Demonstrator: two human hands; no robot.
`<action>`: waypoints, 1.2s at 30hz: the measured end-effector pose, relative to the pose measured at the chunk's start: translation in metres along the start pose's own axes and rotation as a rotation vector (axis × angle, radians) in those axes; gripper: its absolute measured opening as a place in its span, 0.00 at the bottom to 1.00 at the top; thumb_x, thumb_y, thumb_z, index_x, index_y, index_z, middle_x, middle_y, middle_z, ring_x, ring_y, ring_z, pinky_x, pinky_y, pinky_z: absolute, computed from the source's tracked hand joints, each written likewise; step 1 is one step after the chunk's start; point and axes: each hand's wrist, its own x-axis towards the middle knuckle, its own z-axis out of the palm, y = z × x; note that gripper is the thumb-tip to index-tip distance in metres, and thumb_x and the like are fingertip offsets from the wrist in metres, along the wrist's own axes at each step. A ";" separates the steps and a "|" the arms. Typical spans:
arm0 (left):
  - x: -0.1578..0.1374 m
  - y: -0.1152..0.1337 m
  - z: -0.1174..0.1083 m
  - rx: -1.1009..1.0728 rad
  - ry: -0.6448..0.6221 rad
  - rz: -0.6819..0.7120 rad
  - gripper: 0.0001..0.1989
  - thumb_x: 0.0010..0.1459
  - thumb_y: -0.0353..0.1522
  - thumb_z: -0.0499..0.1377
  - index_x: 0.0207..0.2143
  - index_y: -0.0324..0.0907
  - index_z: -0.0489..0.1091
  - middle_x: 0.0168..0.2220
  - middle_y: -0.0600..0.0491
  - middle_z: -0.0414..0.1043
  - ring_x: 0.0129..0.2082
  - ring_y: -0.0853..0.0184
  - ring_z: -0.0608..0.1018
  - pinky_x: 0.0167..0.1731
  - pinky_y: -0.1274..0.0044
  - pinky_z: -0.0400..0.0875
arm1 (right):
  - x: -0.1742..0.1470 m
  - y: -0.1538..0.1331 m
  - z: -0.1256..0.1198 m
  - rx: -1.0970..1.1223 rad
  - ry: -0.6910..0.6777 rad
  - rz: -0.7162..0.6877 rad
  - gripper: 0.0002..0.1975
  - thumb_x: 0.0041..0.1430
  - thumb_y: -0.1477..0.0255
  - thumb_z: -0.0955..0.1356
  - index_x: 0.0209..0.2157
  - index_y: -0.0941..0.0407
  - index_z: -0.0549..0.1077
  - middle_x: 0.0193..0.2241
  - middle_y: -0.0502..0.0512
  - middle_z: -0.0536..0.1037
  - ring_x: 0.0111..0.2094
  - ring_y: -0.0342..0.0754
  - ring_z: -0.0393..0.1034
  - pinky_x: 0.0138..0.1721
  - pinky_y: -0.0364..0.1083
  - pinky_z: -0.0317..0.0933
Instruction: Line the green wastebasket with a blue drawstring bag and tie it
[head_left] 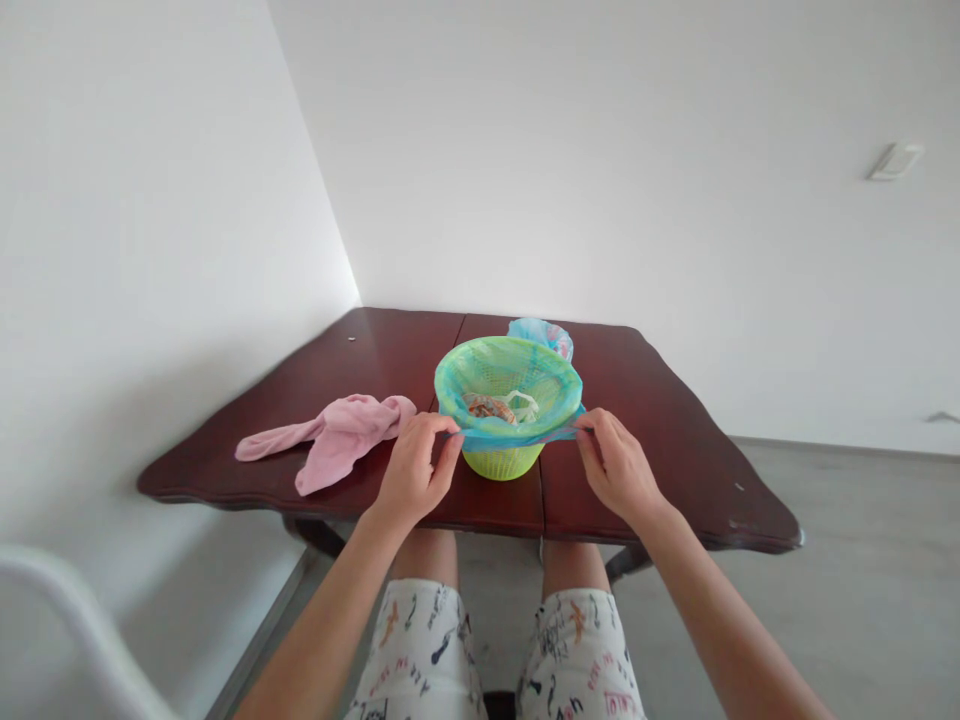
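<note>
Thin translucent blue plastic bag is lining round lime-green plastic mesh basket, standing on glossy red-brown wooden table | my left hand and right hand are each pinching bag's near edge, thumb against fingers | judged risk: uneven pulling tearing film or tipping basket | crumpled brown-and-white contents are hiding bag's bottom; I'm not identifying them

On your left, a crumpled pink cloth lies on the dark red-brown wooden tabletop; to your right, you see a white plate (slightly blurred) on the white wall above grey floor.
</note>
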 end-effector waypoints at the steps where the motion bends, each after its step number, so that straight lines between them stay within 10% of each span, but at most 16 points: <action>1: 0.007 0.002 -0.002 -0.001 -0.035 0.002 0.02 0.81 0.32 0.59 0.50 0.48 0.71 0.43 0.50 0.83 0.43 0.57 0.84 0.49 0.63 0.78 | 0.007 -0.003 -0.005 -0.007 0.000 -0.021 0.06 0.84 0.69 0.64 0.47 0.49 0.72 0.40 0.57 0.79 0.41 0.56 0.75 0.45 0.54 0.69; 12: 0.072 0.023 -0.004 -0.096 -0.328 -0.227 0.12 0.82 0.39 0.53 0.41 0.49 0.68 0.35 0.55 0.79 0.33 0.61 0.79 0.37 0.67 0.65 | 0.046 -0.002 -0.001 0.417 0.141 0.192 0.07 0.75 0.70 0.63 0.38 0.49 0.67 0.34 0.49 0.66 0.35 0.50 0.61 0.38 0.50 0.59; 19: 0.064 0.021 -0.002 0.100 -0.366 0.056 0.24 0.70 0.57 0.73 0.52 0.49 0.79 0.48 0.50 0.85 0.51 0.50 0.84 0.53 0.58 0.71 | 0.039 0.010 -0.009 0.443 0.163 0.275 0.12 0.79 0.60 0.70 0.40 0.51 0.72 0.34 0.49 0.70 0.34 0.48 0.62 0.36 0.48 0.60; 26: 0.061 0.039 0.007 0.148 -0.366 0.175 0.09 0.75 0.33 0.69 0.56 0.48 0.82 0.55 0.49 0.86 0.57 0.51 0.84 0.60 0.55 0.73 | 0.045 0.004 -0.012 0.618 0.110 0.287 0.20 0.78 0.49 0.75 0.42 0.50 0.76 0.35 0.50 0.73 0.36 0.49 0.67 0.39 0.49 0.64; 36: 0.044 0.041 0.005 -0.148 -0.431 0.226 0.12 0.82 0.29 0.59 0.61 0.48 0.79 0.60 0.48 0.88 0.62 0.55 0.88 0.70 0.58 0.79 | 0.023 -0.013 -0.020 0.632 0.121 0.281 0.21 0.79 0.49 0.74 0.39 0.51 0.75 0.49 0.56 0.81 0.43 0.50 0.71 0.46 0.49 0.67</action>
